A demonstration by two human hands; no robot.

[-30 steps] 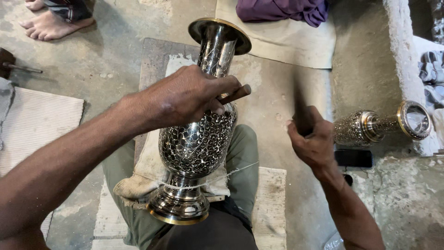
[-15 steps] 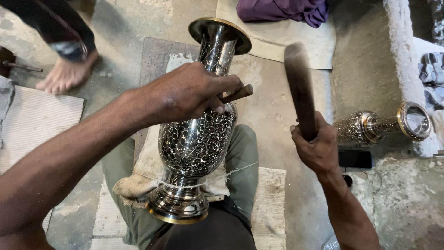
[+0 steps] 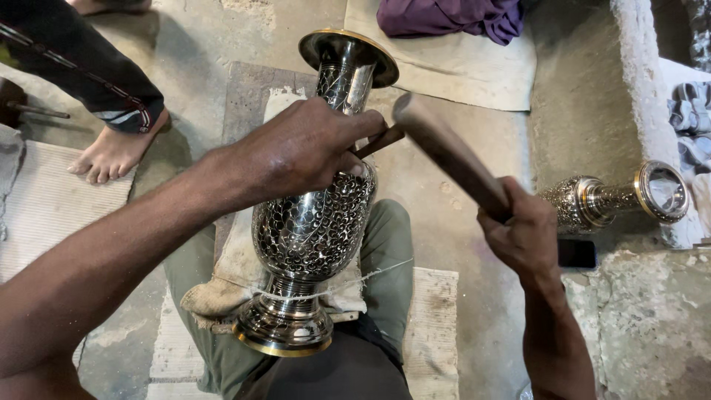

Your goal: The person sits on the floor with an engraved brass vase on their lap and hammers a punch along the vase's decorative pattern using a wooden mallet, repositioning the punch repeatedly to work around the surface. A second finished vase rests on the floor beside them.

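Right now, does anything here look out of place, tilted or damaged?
No damage shows. The engraved metal vase lies tilted across the person's lap on a cloth pad, steadied by the left hand. A second vase lies on its side by the concrete ledge, on the floor.

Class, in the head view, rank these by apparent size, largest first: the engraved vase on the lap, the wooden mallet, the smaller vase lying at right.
1. Engraved vase
2. Wooden mallet, though nearness to the camera may enlarge it
3. Smaller vase
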